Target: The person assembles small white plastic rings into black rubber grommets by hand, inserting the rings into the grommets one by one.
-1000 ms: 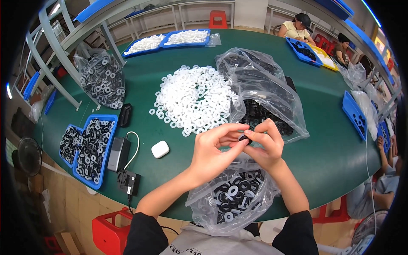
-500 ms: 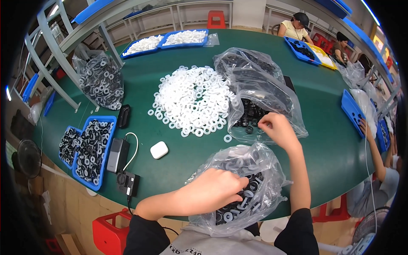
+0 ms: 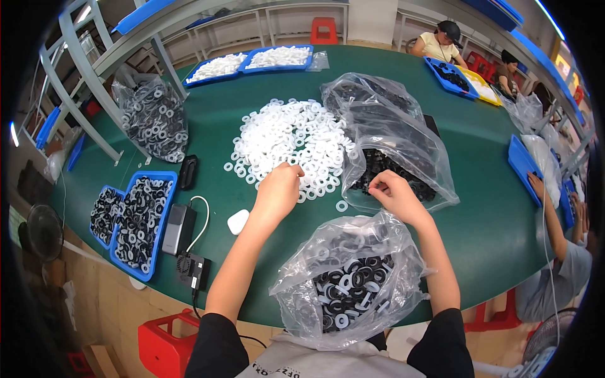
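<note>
My left hand (image 3: 279, 192) is at the near edge of a loose pile of white plastic rings (image 3: 277, 135), its fingers curled downward; whatever they grip is hidden. At the mouth of a clear plastic bag (image 3: 428, 151) of black rings (image 3: 381, 165), my right hand (image 3: 398, 196) has thumb and fingers pinched together. Anything in that pinch is too small to make out. Close to my body lies a second clear bag (image 3: 290, 277), its mouth open, with mixed black and white pieces (image 3: 353, 290) inside. One white ring (image 3: 341, 206) rests alone between the pile and this bag.
Blue trays (image 3: 165, 208) of mixed rings stand left, by a grey power device (image 3: 178, 228) and a white case (image 3: 238, 222). A full clear bag (image 3: 154, 120) leans behind. Trays of white parts (image 3: 277, 67) sit at the back. Other people work at right.
My left hand has moved from over the near bag forward to the white pile, uncovering the mixed pieces. My right hand has shifted slightly left and nearer, still by the black rings.
</note>
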The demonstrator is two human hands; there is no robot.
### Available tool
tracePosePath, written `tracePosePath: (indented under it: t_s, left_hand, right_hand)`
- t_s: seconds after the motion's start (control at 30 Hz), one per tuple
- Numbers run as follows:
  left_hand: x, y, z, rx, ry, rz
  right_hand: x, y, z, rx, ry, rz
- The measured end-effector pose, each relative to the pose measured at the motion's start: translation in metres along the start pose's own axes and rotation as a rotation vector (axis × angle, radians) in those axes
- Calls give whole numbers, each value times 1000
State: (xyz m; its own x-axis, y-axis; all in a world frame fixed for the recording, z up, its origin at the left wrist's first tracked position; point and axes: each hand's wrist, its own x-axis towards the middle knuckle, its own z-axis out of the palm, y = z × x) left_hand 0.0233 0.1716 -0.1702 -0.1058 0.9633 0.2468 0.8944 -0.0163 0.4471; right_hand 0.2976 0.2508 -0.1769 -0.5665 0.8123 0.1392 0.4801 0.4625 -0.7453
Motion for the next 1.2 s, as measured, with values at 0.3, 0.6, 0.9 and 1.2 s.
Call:
tracePosePath:
  t_s: [0.3, 0.6, 0.9, 1.2]
  left_hand:
    - [12, -16, 33, -98, 12, 92]
    - [19, 7, 12, -572, -42, -79]
    - [0, 58, -21, -1343, -245, -130]
    - [-11, 67, -26, -1290, -197, -102]
  right_hand:
    - [-7, -39, -16, 832, -200, 91]
    - [-10, -45, -21, 1090, -259, 76]
    - [-13, -56, -12, 676, 40, -112]
    - [-19, -73, -8, 538, 202, -278]
